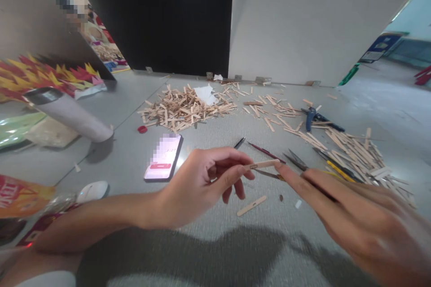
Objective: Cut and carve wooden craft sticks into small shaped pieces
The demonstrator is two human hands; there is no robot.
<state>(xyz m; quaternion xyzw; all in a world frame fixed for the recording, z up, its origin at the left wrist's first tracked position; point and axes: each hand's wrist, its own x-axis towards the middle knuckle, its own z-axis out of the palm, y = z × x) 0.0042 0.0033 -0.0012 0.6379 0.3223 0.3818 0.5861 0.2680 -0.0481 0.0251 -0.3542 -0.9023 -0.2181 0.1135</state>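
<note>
My left hand (208, 177) pinches one end of a wooden craft stick (266, 164) between thumb and fingers; a small dark-edged slot shows near its grip. My right hand (336, 202) is closed around a knife whose thin blade (267, 174) sticks out just under the stick. Its handle is mostly hidden in the fist. A right fingertip touches the stick's far end. Below on the table lies a second craft stick (252, 205) with a slot in its middle. Behind the hands are a dark red pen (264, 151) and a pointed metal tool (296, 160).
A heap of wood pieces (182, 110) lies ahead, with more sticks (360, 148) at right. Blue-handled clippers (310, 119) and a yellow-black tool (340, 170) are among them. A phone (164, 157), a tumbler (72, 114) and a white mouse (92, 191) sit left. Upright panels (286, 22) stand behind.
</note>
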